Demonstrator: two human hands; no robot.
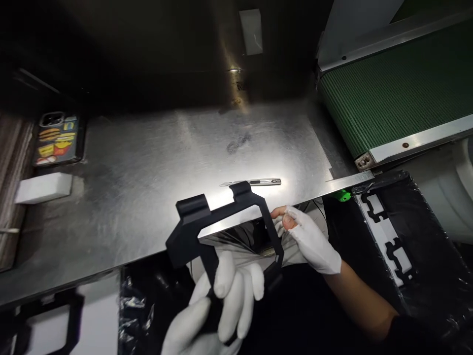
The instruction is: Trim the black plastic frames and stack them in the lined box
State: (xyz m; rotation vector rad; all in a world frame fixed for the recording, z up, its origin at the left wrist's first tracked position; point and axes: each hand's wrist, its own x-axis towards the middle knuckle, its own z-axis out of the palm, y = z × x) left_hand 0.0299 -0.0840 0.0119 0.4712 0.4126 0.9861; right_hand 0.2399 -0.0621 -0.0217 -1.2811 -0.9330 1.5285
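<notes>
A black frame-shaped part (222, 212) with an open centre and raised tabs on its far side is held up, tilted, over the near edge of the metal table. My left hand (229, 305), in a white glove, is closed on its lower left side. My right hand (312, 241) wears a white glove with thumb and index fingertip bare. Its fingers are curled at the frame's right edge, index fingertip against it; some fingers are partly hidden. Just beyond the frame, a slim utility knife (264, 182) lies on the metal table (144, 182).
A phone in a patterned case (57, 140) and a white block (44, 188) are at the left. A green conveyor belt (399, 84) runs at the right. Below it, smaller black parts (399, 259) lie on a white strip. Another black frame (76, 320) sits lower left.
</notes>
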